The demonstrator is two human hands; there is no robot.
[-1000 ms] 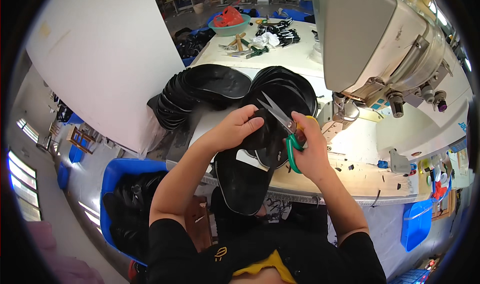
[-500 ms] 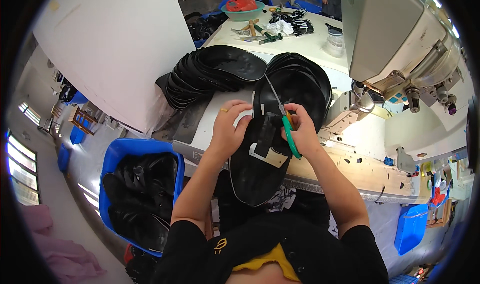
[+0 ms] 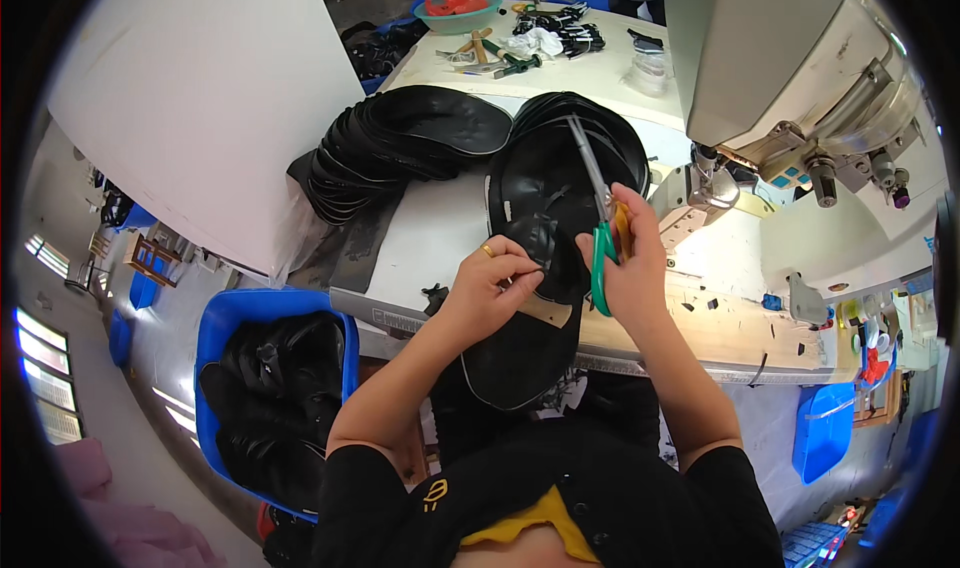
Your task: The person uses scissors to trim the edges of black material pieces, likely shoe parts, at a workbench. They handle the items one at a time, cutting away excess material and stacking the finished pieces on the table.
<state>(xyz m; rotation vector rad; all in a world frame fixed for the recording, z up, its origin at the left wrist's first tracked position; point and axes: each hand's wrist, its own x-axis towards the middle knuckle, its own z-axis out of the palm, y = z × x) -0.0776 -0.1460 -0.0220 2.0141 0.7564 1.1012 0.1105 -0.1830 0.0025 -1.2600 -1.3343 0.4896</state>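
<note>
I sit at a pale worktop (image 3: 440,238) in a workshop, with a big cream sewing machine (image 3: 790,68) rising at my right and a large white board (image 3: 190,98) leaning at my left. A black shoe piece (image 3: 525,308) with a tan patch lies in front of me, partly over the near edge of the worktop and hanging toward my lap. My left hand (image 3: 490,288) rests on its left side, the fingers (image 3: 520,268) pinched closed on a small bit of the black material near its middle; a ring shows on one finger. My right hand (image 3: 630,268) is clenched around the green handles of a pair of scissors (image 3: 598,208), whose grey blades point up and away from me, over the black pieces beyond. Those pieces make two stacks: one stack of black soles (image 3: 400,143) fanned out to the left, and a second black stack (image 3: 570,148) just behind the piece I hold, close to the machine's needle area. Farther back on the worktop lie tools, white cloth and a teal bowl (image 3: 455,13) holding something red. Beside my left knee, on the floor, stands a blue bin (image 3: 225,318) filled with more black pieces, and a smaller blue bin (image 3: 825,428) sits low at my right.
</note>
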